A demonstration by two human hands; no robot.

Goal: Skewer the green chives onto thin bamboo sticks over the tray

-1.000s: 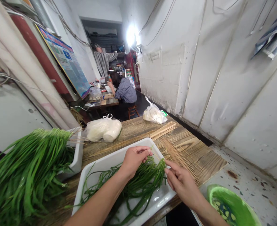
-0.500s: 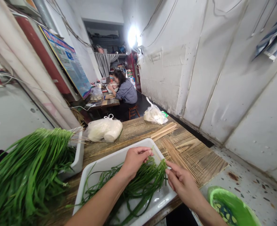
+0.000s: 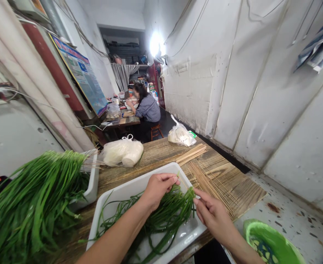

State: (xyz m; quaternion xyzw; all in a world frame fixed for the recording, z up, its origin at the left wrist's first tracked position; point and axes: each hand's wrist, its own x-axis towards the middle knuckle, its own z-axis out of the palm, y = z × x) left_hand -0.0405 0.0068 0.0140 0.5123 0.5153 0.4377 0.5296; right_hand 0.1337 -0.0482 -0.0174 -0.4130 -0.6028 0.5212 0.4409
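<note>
Over the white plastic tray [image 3: 114, 196], limp, flat chives [image 3: 167, 214] are pinched by the left hand [image 3: 157, 187]; just beside, a thin bamboo skewer [image 3: 182, 182] is gripped by the right hand [image 3: 213, 214].

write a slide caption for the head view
Left hand grips a bunch of chives, right hand at its tips, over a white tray beside skewers.
</note>
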